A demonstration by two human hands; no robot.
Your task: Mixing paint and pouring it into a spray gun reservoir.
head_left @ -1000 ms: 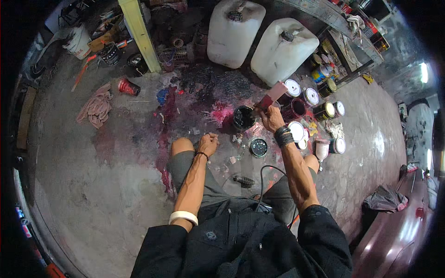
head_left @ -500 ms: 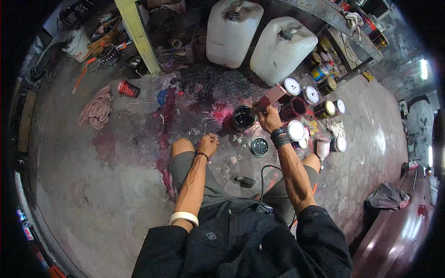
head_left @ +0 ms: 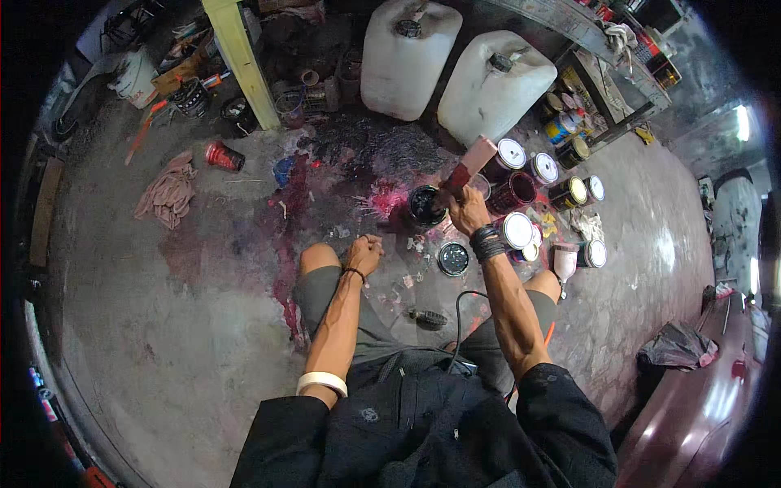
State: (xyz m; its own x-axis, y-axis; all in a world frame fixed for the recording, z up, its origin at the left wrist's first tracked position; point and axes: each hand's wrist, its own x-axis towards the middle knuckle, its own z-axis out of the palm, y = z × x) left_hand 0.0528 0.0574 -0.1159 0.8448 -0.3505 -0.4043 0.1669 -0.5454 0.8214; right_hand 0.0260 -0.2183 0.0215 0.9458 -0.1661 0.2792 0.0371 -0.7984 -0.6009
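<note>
My right hand (head_left: pixel 467 210) is wrapped round a flat, paint-stained stick or paddle (head_left: pixel 477 155), pink at the top and dark red lower down, held slanting beside an open can of dark paint (head_left: pixel 426 205). Over my left knee area, my left hand (head_left: pixel 365 253) has curled fingers, with anything inside hidden. An open can of dark red paint (head_left: pixel 512 192) stands right of the stick, among lidded cans (head_left: pixel 568 192). Below the dark can lies a round piece with dark wet paint (head_left: pixel 452 259). A pale spray-gun cup (head_left: pixel 565 259) is by my right knee.
Two white jerrycans (head_left: pixel 405 65) stand beyond the cans, beside a yellow post (head_left: pixel 242 65) and shelving (head_left: pixel 618 65). A pink rag (head_left: pixel 167 191) and red container (head_left: pixel 225 156) lie at left. A hose (head_left: pixel 458 325) runs between my legs. A maroon car panel (head_left: pixel 708 398) is at right.
My right hand has shifted slightly left, and the stick's pink end is raised a little higher. My left hand stays almost where it was.
</note>
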